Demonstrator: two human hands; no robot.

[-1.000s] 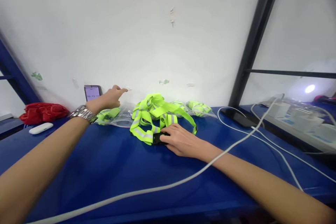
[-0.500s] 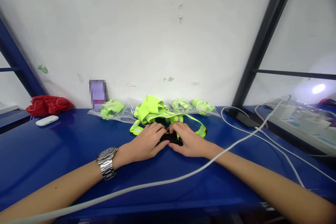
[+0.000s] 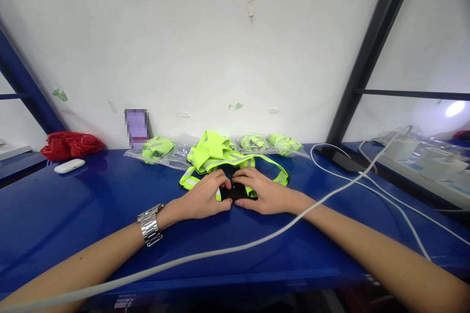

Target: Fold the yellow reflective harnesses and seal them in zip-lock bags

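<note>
A neon yellow reflective vest (image 3: 212, 149) made of straps with silvery stripes lies partly bundled on the blue table. Its black piece (image 3: 235, 191) rests near me, between my two hands. With fingers curled, my left hand (image 3: 209, 195) grips the left side of that black piece, beside a bit of yellow strap. From the right, my right hand (image 3: 262, 193) has its bent fingers over the piece and its thumb along the near edge. My fingers hide part of what they hold.
Behind are yellow vests in clear bags (image 3: 158, 149). A red plastic bundle (image 3: 71, 145), a white case (image 3: 69, 166) and a purple-screened phone (image 3: 137, 127) are left. A black phone (image 3: 340, 159) lies right. A white cable (image 3: 227, 249) crosses in front of my forearms.
My left wrist has rolled, and its fingers and thumb have spread slightly apart from the right hand's, showing more of the black piece. The view has shifted slightly.
</note>
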